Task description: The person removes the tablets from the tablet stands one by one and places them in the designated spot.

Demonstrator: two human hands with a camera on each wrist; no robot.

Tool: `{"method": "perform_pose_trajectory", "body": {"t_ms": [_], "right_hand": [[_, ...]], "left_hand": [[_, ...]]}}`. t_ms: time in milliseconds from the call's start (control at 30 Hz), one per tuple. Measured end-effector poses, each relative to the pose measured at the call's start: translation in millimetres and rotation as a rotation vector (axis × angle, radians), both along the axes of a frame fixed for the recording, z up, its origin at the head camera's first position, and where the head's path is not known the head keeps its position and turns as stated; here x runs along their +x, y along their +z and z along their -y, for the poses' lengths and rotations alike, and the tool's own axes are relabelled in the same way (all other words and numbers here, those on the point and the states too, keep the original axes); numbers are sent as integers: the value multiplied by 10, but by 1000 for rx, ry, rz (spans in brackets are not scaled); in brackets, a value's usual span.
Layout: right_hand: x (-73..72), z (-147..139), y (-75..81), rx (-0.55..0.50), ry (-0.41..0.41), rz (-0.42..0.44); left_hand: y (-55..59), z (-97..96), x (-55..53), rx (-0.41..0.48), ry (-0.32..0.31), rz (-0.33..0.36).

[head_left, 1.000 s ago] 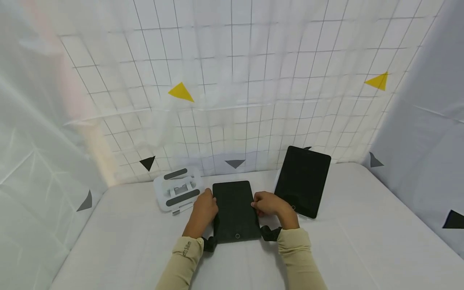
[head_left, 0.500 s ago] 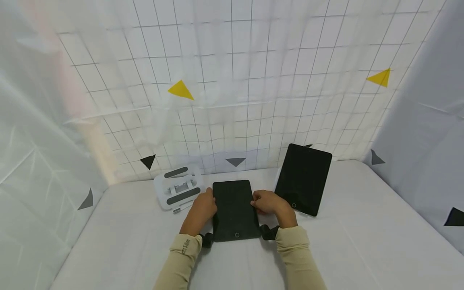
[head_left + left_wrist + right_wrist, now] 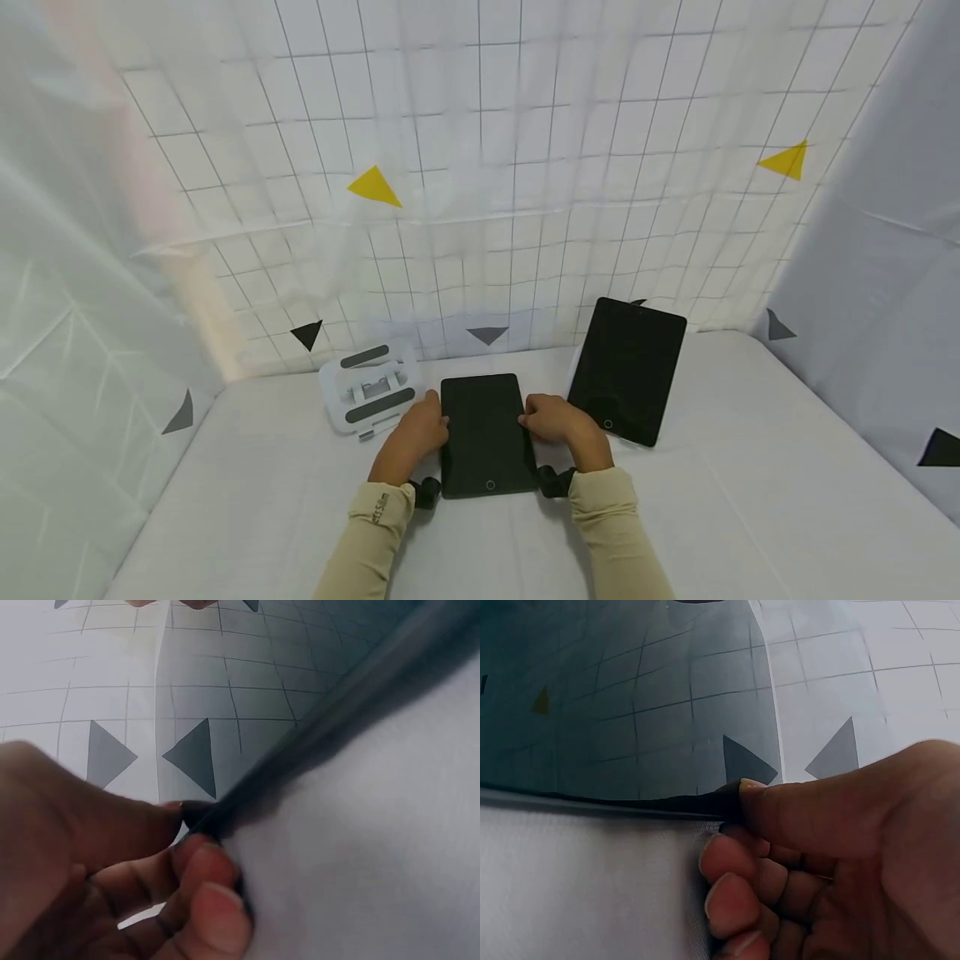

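A black tablet (image 3: 489, 437) with a round home button lies between my two hands at the front middle of the white table. My left hand (image 3: 412, 435) pinches its left edge; in the left wrist view, the thumb is on top of the tablet (image 3: 322, 667) and curled fingers are at the rim and below. On the opposite edge my right hand (image 3: 558, 422) pinches likewise, as the thumb and curled fingers at the glossy tablet (image 3: 630, 742) show in the right wrist view. Whether the tablet touches the cloth is hard to tell.
Behind my left hand sits a white folding stand (image 3: 360, 392) with grey pads. A second black tablet (image 3: 628, 371) leans tilted at the back right, a pale edge showing behind it. White gridded sheeting (image 3: 480, 250) hangs behind the table (image 3: 735, 467).
The view has shifted very slightly. My left wrist has edged a little to the left, while both hands keep their pinch on the tablet, which lies essentially where it was.
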State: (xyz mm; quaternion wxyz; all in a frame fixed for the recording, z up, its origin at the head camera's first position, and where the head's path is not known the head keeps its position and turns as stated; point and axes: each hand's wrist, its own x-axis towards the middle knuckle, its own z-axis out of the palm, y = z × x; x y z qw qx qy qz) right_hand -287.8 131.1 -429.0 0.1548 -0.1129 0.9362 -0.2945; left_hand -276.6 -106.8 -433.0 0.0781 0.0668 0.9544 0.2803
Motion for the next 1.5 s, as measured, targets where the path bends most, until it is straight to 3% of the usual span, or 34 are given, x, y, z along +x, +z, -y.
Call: {"method": "perform_pose_trajectory", "body": {"t_ms": [100,400,600,833,1500], "right_hand": [[9,0,-12,7,7,-6],[75,14,-49,-17,2,-11],[87,19,-48,-19,6,-20],[78,-6,-22,-5,1,-18],[78,5,-40,-17,8,-30]], "left_hand": [[-3,16,11,26,-10,44],[-56,82,56,94,-47,81],[-57,105,66,103,-57,71],[-95,120,28,128,-111,30],[-108,130,6,161,-101,68]]}}
